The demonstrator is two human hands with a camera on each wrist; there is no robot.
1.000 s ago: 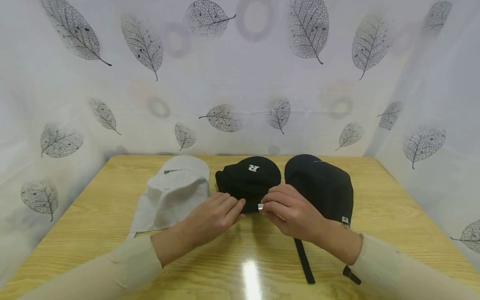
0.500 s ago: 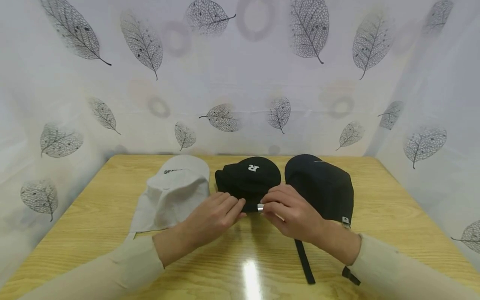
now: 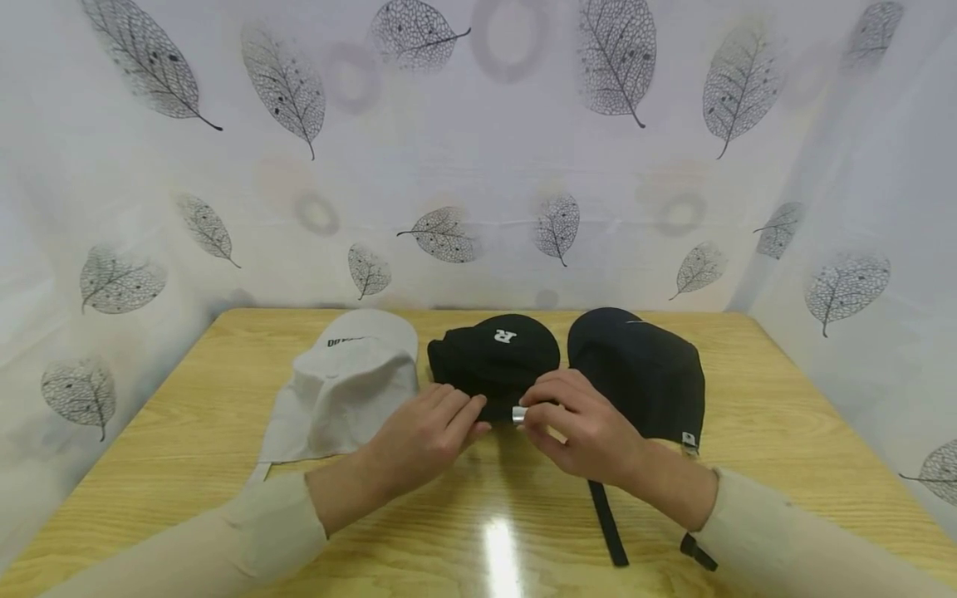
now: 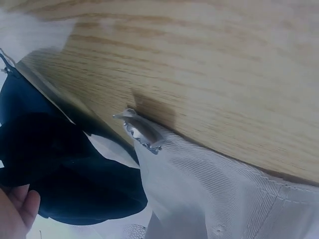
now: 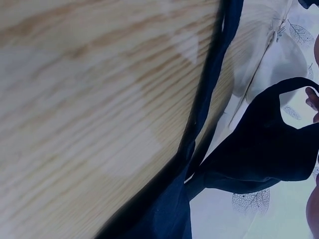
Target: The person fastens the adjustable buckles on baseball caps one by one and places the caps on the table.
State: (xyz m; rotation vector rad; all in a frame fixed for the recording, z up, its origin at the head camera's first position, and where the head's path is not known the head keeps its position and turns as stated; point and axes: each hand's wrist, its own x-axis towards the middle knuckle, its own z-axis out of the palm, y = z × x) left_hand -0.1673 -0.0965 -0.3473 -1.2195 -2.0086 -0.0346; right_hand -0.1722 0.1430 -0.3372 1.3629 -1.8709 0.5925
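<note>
A black cap (image 3: 497,357) with a white letter R lies in the middle of the table in the head view. My left hand (image 3: 429,432) pinches its back strap (image 3: 498,410) from the left. On the right, thumb and fingertips of my right hand (image 3: 586,425) hold the strap by its silver buckle (image 3: 519,414). In the left wrist view the black cap (image 4: 94,184) shows beyond the white cap's metal clasp (image 4: 142,132). The right wrist view has the black cap (image 5: 269,144) lifted at its strap, my fingers at the frame's edge.
Left of the black cap lies a white cap (image 3: 336,382), partly behind my left hand. A dark navy cap (image 3: 646,374) lies on the right, its loose strap (image 3: 607,523) trailing forward under my right hand. Leaf-patterned cloth (image 3: 486,166) hangs behind the wooden table (image 3: 404,540).
The black cap and its buckle have shifted very slightly to the left. Both hands keep their hold, and the other caps stay put.
</note>
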